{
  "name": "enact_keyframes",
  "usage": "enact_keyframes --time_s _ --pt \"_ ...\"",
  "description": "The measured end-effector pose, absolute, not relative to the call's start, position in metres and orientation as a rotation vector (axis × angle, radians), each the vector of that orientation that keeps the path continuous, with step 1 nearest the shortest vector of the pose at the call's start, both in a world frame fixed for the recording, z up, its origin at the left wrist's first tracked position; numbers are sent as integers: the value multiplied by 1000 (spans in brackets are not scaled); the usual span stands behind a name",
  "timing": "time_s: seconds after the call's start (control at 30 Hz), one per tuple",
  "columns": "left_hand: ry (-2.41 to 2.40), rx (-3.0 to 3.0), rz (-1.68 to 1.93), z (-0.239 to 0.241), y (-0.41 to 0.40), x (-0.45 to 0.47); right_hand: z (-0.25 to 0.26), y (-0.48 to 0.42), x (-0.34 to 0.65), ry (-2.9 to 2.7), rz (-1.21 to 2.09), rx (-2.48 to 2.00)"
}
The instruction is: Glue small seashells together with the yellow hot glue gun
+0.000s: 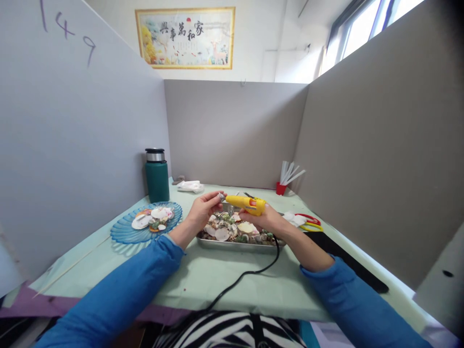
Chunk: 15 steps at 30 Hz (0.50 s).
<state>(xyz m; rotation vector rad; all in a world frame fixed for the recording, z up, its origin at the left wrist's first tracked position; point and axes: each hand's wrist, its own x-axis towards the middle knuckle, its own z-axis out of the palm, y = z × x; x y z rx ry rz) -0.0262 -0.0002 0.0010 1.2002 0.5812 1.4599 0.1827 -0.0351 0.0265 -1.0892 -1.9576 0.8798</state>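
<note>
My right hand (pixel 266 220) is wrapped round a yellow hot glue gun (pixel 246 203), its nozzle pointing left. Between the fingertips of my left hand (pixel 203 209) is a small greyish shell (pixel 222 197), right at the nozzle's tip; whether they touch I cannot tell. Both hands are above a metal tray (pixel 239 247) filled with seashells (pixel 222 234) and bits of shell. To the left, a blue scalloped glass plate (pixel 123 233) carries a cluster of shells (pixel 155 218). A black cord (pixel 250 273) runs from the glue gun towards me over the table.
A green bottle (pixel 157 179) stands behind the plate. White plastic packaging (pixel 190 186) lies at the back. Glue sticks (pixel 288 171) stand in a red cup (pixel 280 188). Right are red-and-yellow-handled scissors (pixel 311 223), white tissue (pixel 294 219) and a black mat (pixel 348 261). Grey partitions (pixel 235 130) enclose the table.
</note>
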Motion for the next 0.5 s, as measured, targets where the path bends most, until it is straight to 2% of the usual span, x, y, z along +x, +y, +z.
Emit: enact_keyframes --time_s 0.5 --pt "587 1169 1442 3 -3 -26 28 -36 182 -1963 854 -1078"
